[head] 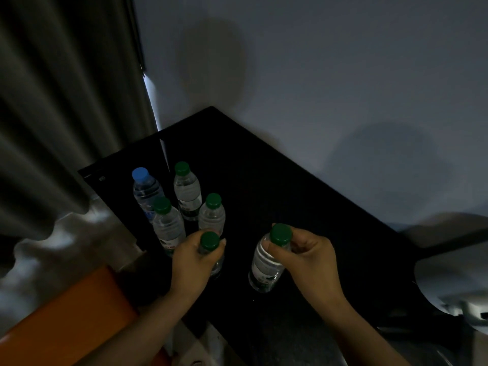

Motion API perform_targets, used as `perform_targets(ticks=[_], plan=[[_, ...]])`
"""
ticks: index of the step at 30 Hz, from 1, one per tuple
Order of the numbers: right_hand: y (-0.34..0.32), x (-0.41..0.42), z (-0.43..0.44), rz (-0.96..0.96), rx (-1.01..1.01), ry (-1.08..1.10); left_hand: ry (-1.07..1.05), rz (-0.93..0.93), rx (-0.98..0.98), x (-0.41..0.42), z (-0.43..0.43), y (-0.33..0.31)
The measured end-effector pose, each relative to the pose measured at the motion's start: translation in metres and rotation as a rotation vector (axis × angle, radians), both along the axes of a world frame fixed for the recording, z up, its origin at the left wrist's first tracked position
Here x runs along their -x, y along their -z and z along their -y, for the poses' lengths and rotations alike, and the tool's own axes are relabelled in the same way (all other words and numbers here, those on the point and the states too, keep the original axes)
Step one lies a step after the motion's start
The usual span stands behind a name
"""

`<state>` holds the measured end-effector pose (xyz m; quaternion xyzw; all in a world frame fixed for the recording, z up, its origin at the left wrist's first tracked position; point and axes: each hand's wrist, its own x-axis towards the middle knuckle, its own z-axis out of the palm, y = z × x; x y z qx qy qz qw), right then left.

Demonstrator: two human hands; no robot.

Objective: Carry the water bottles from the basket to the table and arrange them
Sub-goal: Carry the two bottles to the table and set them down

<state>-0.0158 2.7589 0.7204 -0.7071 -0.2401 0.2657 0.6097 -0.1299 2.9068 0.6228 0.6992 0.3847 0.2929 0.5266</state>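
Observation:
Several clear water bottles stand upright at the left end of a black table (pixel 264 180). One has a blue cap (pixel 140 174); three others have green caps, the far one (pixel 187 191), a left one (pixel 168 225) and a middle one (pixel 212 213). My left hand (pixel 192 262) grips the neck of a green-capped bottle (pixel 210 241) just in front of that group. My right hand (pixel 311 260) holds another green-capped bottle (pixel 266 265) by its neck, upright, to the right of the others. The basket is not in view.
A grey curtain (pixel 60 114) hangs at the left and a pale wall (pixel 317 75) runs behind the table. An orange surface (pixel 71 318) lies at the lower left. A light rounded object (pixel 449 281) sits at the right edge. The room is dim.

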Motion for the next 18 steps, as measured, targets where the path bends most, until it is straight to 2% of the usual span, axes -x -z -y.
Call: perform_targets(ticks=[6,18], plan=[[0.026,-0.010,-0.013,0.136,0.075,0.008,0.043,0.002,0.002,0.001,-0.004,0.005],[0.072,-0.024,-0.063,0.166,0.136,-0.021,0.036,0.024,0.007,0.003,-0.005,0.012]])
